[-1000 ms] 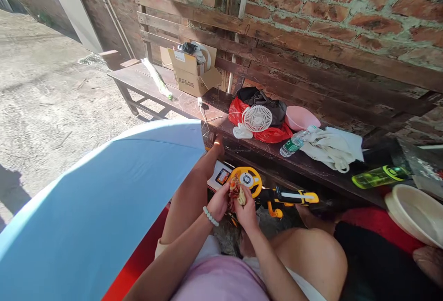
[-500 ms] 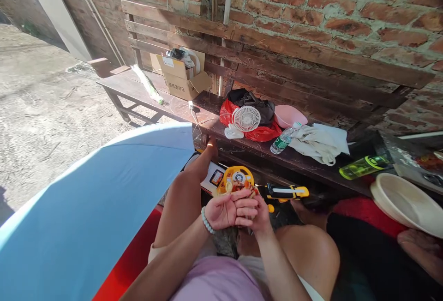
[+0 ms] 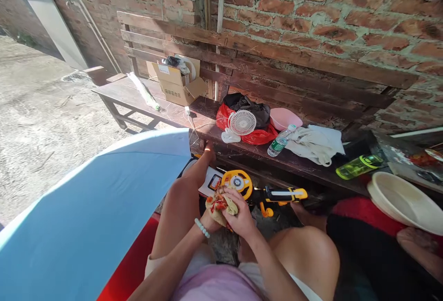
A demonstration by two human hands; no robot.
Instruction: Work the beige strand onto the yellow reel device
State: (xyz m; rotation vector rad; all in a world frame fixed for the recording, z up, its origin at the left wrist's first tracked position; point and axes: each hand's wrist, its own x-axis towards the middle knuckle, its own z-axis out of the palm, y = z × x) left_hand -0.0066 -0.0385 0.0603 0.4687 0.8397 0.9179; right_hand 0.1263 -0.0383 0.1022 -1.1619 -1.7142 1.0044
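Both my hands are together above my lap, around a beige bundle [image 3: 218, 206] with red, orange and pale yellow pieces; its exact kind is unclear. My left hand [image 3: 212, 221], with a pale bead bracelet [image 3: 202, 228] at the wrist, supports it from below and its fingers are mostly hidden. From the right, my right hand [image 3: 242, 215] grips it with curled fingers. Just beyond the bundle is a yellow toy steering wheel [image 3: 238, 183], beside a white panel with a small screen-like label [image 3: 214, 182]. A black and yellow part [image 3: 285, 194] extends to its right.
A wooden bench [image 3: 173, 114] along the brick wall bears a carton [image 3: 173, 89], a white fan [image 3: 242, 122], a water bottle [image 3: 279, 142] and a green bottle [image 3: 358, 167]. A blue umbrella [image 3: 104, 208] covers the left. At right, another person's hand [image 3: 415, 240] is near cream basins [image 3: 401, 199].
My left hand has turned from palm up with fingers stretched out to underneath the bundle. My right hand has shifted left and now grips it from above. The view has tilted slightly.
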